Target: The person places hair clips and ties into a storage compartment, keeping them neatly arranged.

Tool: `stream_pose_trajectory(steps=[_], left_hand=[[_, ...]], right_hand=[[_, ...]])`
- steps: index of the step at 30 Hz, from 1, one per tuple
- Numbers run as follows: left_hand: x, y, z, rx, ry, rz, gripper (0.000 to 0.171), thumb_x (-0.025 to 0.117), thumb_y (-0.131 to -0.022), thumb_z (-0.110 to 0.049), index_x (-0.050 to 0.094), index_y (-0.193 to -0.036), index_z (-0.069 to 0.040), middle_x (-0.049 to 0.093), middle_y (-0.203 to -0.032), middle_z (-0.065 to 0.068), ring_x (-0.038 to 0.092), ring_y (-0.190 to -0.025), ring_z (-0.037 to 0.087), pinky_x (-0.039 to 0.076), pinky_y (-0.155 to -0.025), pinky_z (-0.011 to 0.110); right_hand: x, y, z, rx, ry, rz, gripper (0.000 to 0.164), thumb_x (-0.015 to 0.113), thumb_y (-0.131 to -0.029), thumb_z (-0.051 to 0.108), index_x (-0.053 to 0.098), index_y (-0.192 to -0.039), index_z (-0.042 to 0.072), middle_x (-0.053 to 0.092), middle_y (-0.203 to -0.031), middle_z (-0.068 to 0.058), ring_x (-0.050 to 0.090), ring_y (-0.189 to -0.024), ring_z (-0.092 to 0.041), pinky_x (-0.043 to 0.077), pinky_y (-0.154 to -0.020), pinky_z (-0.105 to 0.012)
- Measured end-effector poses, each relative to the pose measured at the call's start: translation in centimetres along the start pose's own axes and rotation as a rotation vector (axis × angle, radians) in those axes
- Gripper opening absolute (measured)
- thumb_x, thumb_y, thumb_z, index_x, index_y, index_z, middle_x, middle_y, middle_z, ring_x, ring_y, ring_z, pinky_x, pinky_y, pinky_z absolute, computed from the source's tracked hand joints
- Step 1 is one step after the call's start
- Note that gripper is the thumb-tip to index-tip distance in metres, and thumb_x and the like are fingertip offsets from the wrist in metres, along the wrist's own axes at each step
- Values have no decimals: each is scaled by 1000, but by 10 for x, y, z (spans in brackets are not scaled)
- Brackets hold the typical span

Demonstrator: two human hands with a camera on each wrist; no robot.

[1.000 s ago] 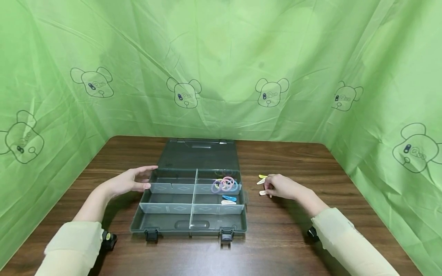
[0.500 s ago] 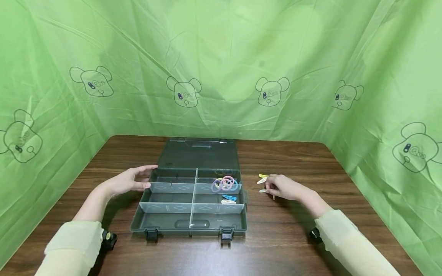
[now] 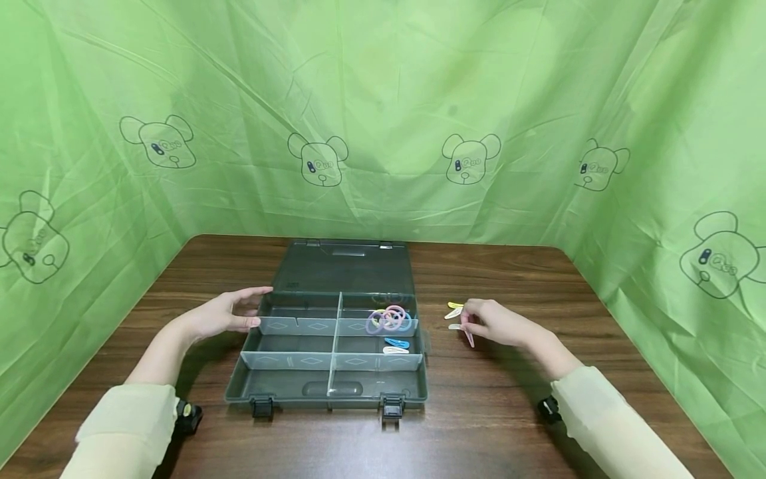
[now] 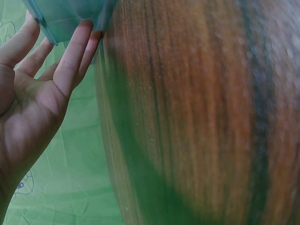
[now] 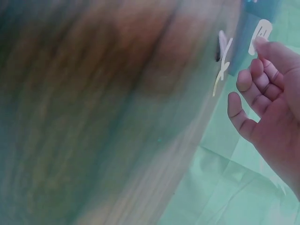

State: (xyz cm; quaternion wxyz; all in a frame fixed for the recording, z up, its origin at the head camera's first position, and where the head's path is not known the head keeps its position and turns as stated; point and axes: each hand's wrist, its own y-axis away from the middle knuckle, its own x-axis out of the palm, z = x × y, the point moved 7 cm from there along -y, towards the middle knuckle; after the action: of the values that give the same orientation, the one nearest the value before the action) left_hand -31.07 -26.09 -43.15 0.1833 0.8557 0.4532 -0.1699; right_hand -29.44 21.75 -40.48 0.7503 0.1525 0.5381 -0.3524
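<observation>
The right hand (image 3: 497, 324), to the right of the box, pinches a small pale oval hair clip (image 5: 262, 29) between thumb and forefinger, its other fingers loosely bent. The head view shows a slim pinkish clip (image 3: 469, 339) below those fingertips and a little whitish clip (image 3: 455, 326) at them; I cannot tell which is the pinched one. The left hand (image 3: 212, 318), its fingers extended and gripping nothing, touches the left edge of a dark translucent plastic box (image 3: 299, 402) divided into six compartments. Near the right hand, a bright yellow clip (image 3: 455, 305) and a slender white clip (image 3: 452, 313) lie together on the brown wood-grain table (image 3: 479, 426). Inside the box, a blue clip (image 3: 397, 343) and a white oval clip (image 3: 395, 350) share the middle right compartment, with pastel ring-shaped hair ties (image 3: 394, 311) at the back right one. The step in hand seems to be picking up a clip for sorting; the next move would probably call for a firm pinch, a lift clear of the neighbouring clips and a short carry left to the middle right compartment, the box kept steady.
</observation>
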Motion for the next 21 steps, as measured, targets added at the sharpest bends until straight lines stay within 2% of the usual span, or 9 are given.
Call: stream_pose_trajectory(steps=[6, 9, 13, 15, 18, 21], left_hand=[[0, 0, 1, 16, -5, 6, 73, 64, -90, -20, 24, -150, -10, 25, -147, 32, 31, -131, 48, 52, -91, 33], [0, -1, 2, 7, 7, 5, 73, 65, -90, -20, 24, -150, -11, 24, -147, 31, 30, -132, 47, 51, -91, 33], [1, -1, 2, 3, 11, 3, 73, 65, -90, -20, 25, -150, -13, 24, -148, 30, 31, -131, 47, 52, -91, 32], [0, -1, 2, 5, 8, 2, 72, 65, -90, -20, 26, -150, -14, 25, -148, 30, 32, -131, 47, 52, -91, 32], [0, -1, 3, 5, 12, 2, 72, 65, -90, -20, 26, -150, -14, 25, -148, 30, 31, -132, 47, 52, -91, 33], [0, -1, 3, 7, 12, 4, 72, 65, -90, -20, 25, -150, -14, 24, -148, 30, 29, -132, 47, 52, -91, 33]], right_hand=[[-8, -3, 11, -12, -27, -26, 11, 63, -91, 12, 58, -82, 16, 54, -74, 11, 47, -65, -1, 42, -57, -20], [-11, -5, 17, -3, -82, -40, 10, 62, -92, 14, 58, -83, 16, 58, -70, 6, 51, -62, -4, 43, -55, -20], [-12, -8, 23, 44, -211, -46, 9, 60, -93, 15, 59, -85, 15, 64, -72, -5, 58, -59, -12, 47, -54, -21], [-11, -10, 25, 75, -260, -53, 8, 60, -93, 14, 58, -86, 14, 66, -75, -7, 60, -59, -16, 49, -54, -21], [-10, -14, 28, 118, -301, -73, 7, 59, -93, 9, 58, -86, 12, 67, -76, -7, 60, -60, -15, 49, -51, -22], [-9, -17, 34, 150, -326, -92, 5, 59, -92, 6, 59, -87, 7, 67, -76, -9, 59, -65, -10, 49, -54, -22]])
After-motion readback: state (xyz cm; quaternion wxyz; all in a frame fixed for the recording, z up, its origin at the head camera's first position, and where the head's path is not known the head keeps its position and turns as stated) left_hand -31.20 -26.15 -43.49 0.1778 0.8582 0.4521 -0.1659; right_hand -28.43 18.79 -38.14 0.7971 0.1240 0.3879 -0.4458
